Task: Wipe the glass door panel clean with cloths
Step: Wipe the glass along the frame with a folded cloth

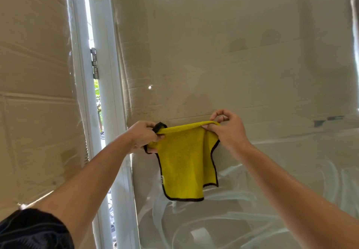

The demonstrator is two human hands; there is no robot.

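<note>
Left hand (142, 135), right hand (227, 130) pinch cloth (186, 161) between them.

There was one yellow, dark-edged microfibre cloth (186, 161), one smeared glass door panel (242, 54), one grey metal hinge (94, 63), and two hands: left hand (143, 136), right hand (227, 130).

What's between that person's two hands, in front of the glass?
In the head view, the top edge of the yellow cloth spans the gap: the left hand grips one end, the right hand pinches the other, and the rest hangs down.
</note>
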